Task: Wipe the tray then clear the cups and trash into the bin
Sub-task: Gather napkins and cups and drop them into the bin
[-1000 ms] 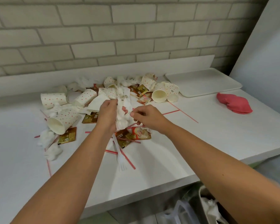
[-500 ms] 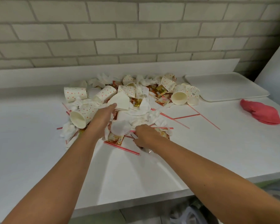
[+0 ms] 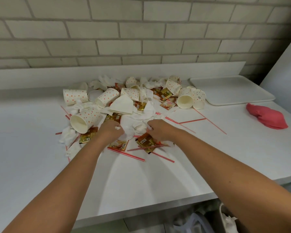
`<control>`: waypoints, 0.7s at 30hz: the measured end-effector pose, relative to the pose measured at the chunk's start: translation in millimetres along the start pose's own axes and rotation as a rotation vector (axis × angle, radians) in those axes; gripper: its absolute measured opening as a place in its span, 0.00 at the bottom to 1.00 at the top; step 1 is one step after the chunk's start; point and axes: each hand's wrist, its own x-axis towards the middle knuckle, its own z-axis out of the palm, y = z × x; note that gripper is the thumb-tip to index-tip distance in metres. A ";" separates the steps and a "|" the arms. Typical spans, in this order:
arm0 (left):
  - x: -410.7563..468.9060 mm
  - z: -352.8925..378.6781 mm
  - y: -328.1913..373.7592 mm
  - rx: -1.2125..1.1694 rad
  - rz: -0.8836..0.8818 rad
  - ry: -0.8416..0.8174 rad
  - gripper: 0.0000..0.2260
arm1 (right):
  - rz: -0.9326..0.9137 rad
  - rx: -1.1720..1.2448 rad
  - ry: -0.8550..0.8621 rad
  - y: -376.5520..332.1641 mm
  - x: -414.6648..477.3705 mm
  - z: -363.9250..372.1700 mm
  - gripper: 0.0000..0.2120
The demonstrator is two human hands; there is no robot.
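Both hands lowered into trash | left hand (image 3: 110,130) clutching tissue (image 3: 117,128); right hand (image 3: 160,128) pinching white stick (image 3: 147,126)

Bin (image 3: 225,219) cut off at bottom edge

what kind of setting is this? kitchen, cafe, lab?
Probably a cafe or office pantry clean-up counter, though that is a guess. A white counter against a brick wall holds a heap of dotted paper cups, coffee sachets and straws, with a serving tray and a bin below.
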 end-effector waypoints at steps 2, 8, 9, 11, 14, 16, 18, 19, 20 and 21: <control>-2.2 4.2 4.2 0.032 0.088 -0.070 0.05 | 0.006 -0.007 0.003 8.7 -2.0 -10.6 0.09; -9.2 37.9 20.6 0.212 0.267 -0.230 0.05 | 0.084 -0.169 -0.046 29.5 -5.3 -7.7 0.19; -10.8 45.7 23.2 0.256 0.278 -0.239 0.10 | 0.090 -0.183 -0.053 32.4 -5.1 -4.5 0.22; -13.5 59.7 27.5 0.337 0.307 -0.249 0.13 | 0.100 -0.189 -0.051 37.4 -4.6 0.4 0.25; -14.7 67.8 30.8 0.427 0.360 -0.228 0.09 | 0.131 -0.152 -0.040 42.0 -3.9 3.4 0.30; -14.6 68.5 29.4 0.461 0.393 -0.237 0.08 | 0.146 -0.134 -0.037 43.5 -4.3 2.4 0.31; -14.9 67.9 27.6 0.508 0.441 -0.252 0.09 | 0.159 -0.117 -0.037 44.6 -5.0 0.4 0.32; -15.2 67.1 26.8 0.525 0.461 -0.262 0.10 | 0.164 -0.108 -0.043 44.7 -5.4 -0.7 0.33; -15.3 65.4 26.2 0.524 0.478 -0.273 0.11 | 0.162 -0.093 -0.048 44.9 -6.2 -1.9 0.32; -15.3 62.0 25.9 0.494 0.482 -0.283 0.11 | 0.152 -0.074 -0.052 44.7 -7.4 -3.4 0.31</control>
